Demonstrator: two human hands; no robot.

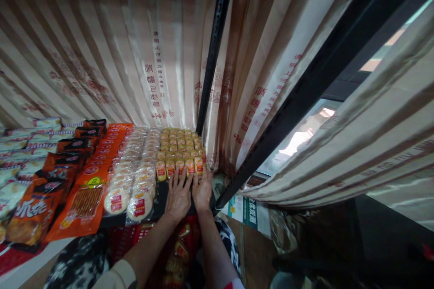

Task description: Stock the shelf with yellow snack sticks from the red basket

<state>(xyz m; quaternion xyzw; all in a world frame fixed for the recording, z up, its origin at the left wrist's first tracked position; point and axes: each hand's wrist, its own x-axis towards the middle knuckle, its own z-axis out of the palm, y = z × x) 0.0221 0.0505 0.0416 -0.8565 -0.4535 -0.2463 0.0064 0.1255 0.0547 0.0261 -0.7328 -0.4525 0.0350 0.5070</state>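
Small yellow wrapped snack packs with red labels stand in tight rows at the right end of a dark shelf. My left hand lies with fingers stretched out, its fingertips against the front row of packs. Beside it, my right hand touches the rightmost front packs, fingers extended and nothing gripped. To the left of the yellow packs are overlapping rows of round white rice crackers in clear wrappers.
Orange stick-snack bags, orange-and-black bags and white packs line the shelf's left. Black metal posts and printed curtains stand behind and right. Below my arms is a red basket with packaged goods.
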